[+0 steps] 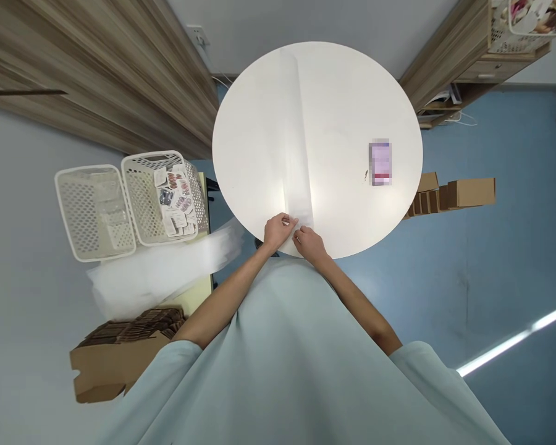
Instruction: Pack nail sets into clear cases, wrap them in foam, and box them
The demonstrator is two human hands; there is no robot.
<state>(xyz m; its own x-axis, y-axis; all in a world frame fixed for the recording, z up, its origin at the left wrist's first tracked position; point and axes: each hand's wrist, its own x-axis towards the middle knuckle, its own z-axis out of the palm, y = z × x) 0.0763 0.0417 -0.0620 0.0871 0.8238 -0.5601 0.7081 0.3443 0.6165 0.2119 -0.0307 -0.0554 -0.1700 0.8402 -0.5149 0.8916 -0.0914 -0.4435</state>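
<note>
A long strip of translucent plastic film point(297, 142) lies across the white round table point(347, 93), from the far rim to the near one. At its near end my left hand point(278, 231) is closed, with thumb and fingers pinching the film's edge. Close beside it on the right, my right hand point(311, 245) is also closed at that same end, its fingertips drawn together on the film. A small gap separates the two hands. How many layers the film has I cannot make out.
A pixelated purple rectangular item point(380, 163) lies on the table's right. To the left stand a white basket of small packets point(160, 157), another white basket point(65, 213), a pile of clear plastic sheets point(152, 272) and stacked cardboard point(115, 364). Cardboard boxes point(470, 193) are at right.
</note>
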